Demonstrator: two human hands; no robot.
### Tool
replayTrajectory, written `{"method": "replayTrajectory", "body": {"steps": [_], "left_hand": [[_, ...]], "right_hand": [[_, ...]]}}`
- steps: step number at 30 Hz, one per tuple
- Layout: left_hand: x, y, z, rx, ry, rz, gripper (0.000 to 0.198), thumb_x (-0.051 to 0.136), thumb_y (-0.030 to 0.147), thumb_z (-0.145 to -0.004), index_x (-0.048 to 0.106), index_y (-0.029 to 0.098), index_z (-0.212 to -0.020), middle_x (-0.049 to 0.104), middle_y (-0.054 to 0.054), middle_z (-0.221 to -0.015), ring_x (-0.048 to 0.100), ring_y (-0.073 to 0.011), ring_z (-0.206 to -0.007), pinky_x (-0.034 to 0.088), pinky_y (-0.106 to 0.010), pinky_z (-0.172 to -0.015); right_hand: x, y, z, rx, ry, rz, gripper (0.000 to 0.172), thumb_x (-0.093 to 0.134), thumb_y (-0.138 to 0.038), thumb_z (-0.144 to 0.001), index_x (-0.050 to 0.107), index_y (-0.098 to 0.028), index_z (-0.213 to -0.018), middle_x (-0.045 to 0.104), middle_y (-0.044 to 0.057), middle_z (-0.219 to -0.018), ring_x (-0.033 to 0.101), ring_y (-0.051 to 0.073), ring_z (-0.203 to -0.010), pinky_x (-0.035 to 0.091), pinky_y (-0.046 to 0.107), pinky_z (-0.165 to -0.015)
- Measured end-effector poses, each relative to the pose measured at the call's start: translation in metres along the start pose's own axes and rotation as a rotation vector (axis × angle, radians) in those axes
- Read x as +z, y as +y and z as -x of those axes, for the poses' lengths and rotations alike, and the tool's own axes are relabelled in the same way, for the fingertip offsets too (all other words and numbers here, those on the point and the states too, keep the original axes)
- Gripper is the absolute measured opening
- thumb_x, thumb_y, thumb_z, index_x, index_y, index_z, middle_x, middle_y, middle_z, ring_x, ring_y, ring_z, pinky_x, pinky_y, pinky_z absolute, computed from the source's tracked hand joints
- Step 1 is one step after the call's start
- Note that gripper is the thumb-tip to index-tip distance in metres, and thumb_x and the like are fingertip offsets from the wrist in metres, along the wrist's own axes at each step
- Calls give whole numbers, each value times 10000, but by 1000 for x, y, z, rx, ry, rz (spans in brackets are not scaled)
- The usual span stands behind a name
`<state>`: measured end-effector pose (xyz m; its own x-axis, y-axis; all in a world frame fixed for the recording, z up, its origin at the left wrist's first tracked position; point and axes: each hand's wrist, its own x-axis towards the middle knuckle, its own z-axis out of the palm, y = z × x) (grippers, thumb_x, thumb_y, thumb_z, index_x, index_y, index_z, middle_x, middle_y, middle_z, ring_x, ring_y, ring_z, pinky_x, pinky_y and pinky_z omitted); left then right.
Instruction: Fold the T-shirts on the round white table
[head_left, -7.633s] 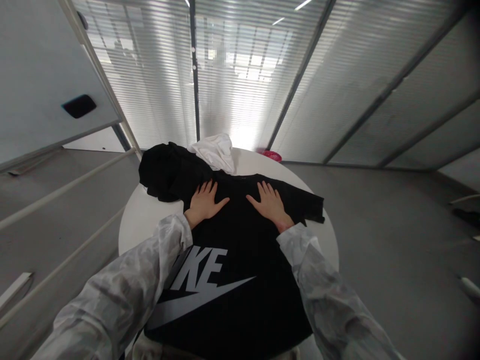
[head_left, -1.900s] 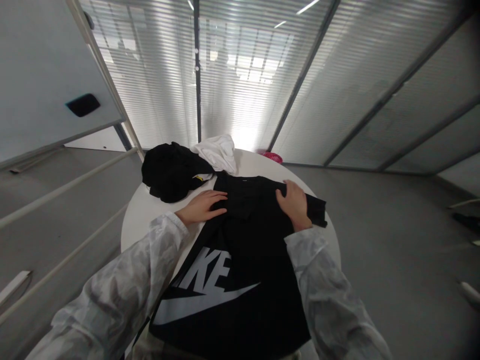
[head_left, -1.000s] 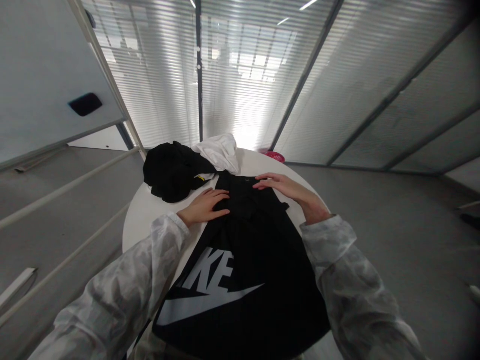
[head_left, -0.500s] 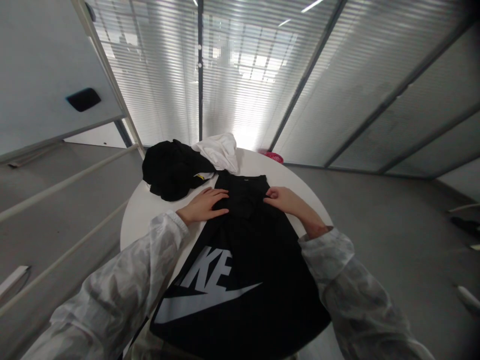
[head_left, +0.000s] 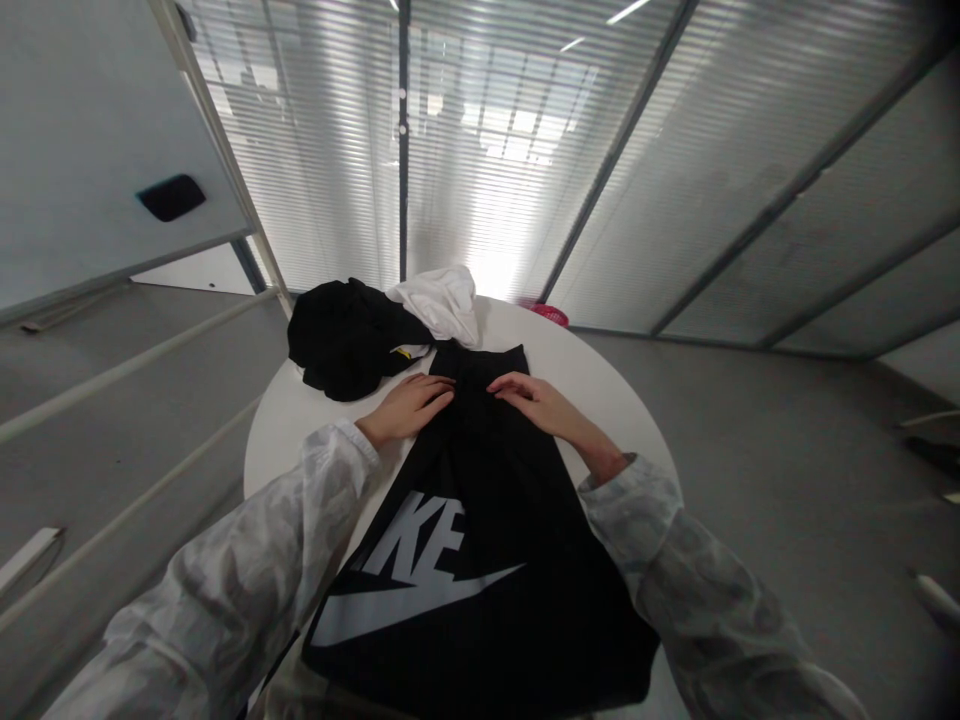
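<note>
A black garment (head_left: pixel 517 520) with big grey letters and a grey swoosh lies lengthwise on the round white table (head_left: pixel 622 415), its wide end toward me. Its kind is unclear in this folded state. My left hand (head_left: pixel 409 408) rests on the left edge of its narrow far part, fingers stretched out and holding nothing. Across from it, my right hand (head_left: pixel 541 405) reaches over the right edge, palm down, with fingers loosely bent and apart on the cloth. Dark folds between the hands are hard to make out.
A crumpled black cloth heap (head_left: pixel 349 335) with a small yellow-and-white label lies at the far left of the table. Beside it is a bunched white cloth (head_left: pixel 439 300). A pink mesh item (head_left: pixel 550 314) shows behind the table, before a translucent wall. A whiteboard stand (head_left: pixel 142 375) is at left.
My right hand has moved left from the garment's right edge toward its middle, loosening its pinch. The upper right edge now lies further inward. My left hand has hardly moved.
</note>
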<state>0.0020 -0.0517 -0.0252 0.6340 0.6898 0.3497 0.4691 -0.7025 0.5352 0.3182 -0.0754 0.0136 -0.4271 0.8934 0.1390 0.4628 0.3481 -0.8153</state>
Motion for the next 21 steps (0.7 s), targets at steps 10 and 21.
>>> {"method": "replayTrajectory", "body": {"steps": [10, 21], "left_hand": [[26, 0, -6, -165, 230, 105, 256, 744, 460, -963, 823, 236, -1056, 821, -80, -1281, 762, -308, -1190, 592, -477, -1103], [19, 2, -2, -194, 224, 68, 124, 688, 338, -922, 740, 233, -882, 790, -34, -926, 724, -229, -849, 591, -389, -842]], "right_hand": [[28, 40, 33, -103, 13, 584, 589, 555, -518, -1114, 513, -307, -1662, 408, 105, -1807, 401, 339, -1667, 286, 657, -1377], [24, 51, 56, 57, 115, 711, 791, 437, -672, -1124, 316, -261, -1789, 352, 123, -1830, 329, 360, -1700, 299, 635, -1381]]}}
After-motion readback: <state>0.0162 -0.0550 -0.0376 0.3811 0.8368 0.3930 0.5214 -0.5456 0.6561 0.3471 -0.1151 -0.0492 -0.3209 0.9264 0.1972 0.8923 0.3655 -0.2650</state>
